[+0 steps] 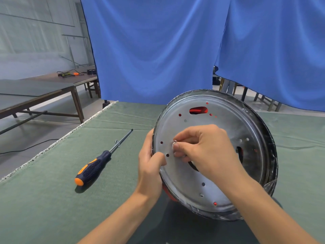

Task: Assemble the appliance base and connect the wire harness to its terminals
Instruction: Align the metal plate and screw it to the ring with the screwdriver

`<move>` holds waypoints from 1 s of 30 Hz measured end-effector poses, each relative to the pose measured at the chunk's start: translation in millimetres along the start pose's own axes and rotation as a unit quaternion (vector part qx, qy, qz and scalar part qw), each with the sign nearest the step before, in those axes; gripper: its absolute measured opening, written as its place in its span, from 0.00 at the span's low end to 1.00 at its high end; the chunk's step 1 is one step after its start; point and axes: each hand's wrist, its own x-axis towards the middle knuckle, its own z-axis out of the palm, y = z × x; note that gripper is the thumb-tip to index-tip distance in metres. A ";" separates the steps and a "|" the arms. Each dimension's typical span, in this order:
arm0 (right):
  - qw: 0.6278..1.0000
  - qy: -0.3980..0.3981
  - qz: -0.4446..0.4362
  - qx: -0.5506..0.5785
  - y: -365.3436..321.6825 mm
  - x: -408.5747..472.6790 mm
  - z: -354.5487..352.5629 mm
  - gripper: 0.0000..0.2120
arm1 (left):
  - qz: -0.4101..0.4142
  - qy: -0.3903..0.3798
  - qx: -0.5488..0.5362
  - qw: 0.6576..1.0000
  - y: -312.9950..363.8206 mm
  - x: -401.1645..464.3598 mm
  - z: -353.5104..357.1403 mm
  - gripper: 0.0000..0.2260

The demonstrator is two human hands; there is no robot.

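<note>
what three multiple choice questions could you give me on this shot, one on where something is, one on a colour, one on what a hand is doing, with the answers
1. Where does the screwdriver lie?
A. on the green cloth, left of the round metal base
B. on top of the base
C. on the far wooden table

2. What colour is the curtain behind the workbench?
A. red
B. blue
C. white

3. What is the right hand doing?
A. gripping the screwdriver
B. hanging idle off the table
C. pinching a small metal part against the base plate

Answers:
1 A: it rests on the green cloth beside the round metal base, which the left hand grips at its rim.
2 B: blue fabric hangs behind.
3 C: its fingertips pinch a small shiny piece on the plate.
</note>
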 end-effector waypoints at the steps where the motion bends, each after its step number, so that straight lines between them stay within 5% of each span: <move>1: 1.000 -0.010 0.000 0.004 -1.4 -0.4 -1.1 0.08 | 0.005 0.001 0.002 1.000 0.3 0.2 0.2 0.26; 14: 0.999 0.023 -0.041 -0.022 -14.6 -1.4 3.9 0.07 | 0.053 -0.012 0.007 0.998 7.3 -4.5 9.5 0.26; 30: 0.992 -0.092 -0.010 0.091 -12.6 1.9 5.4 0.10 | 0.048 -0.013 -0.008 0.999 5.2 -4.6 7.9 0.26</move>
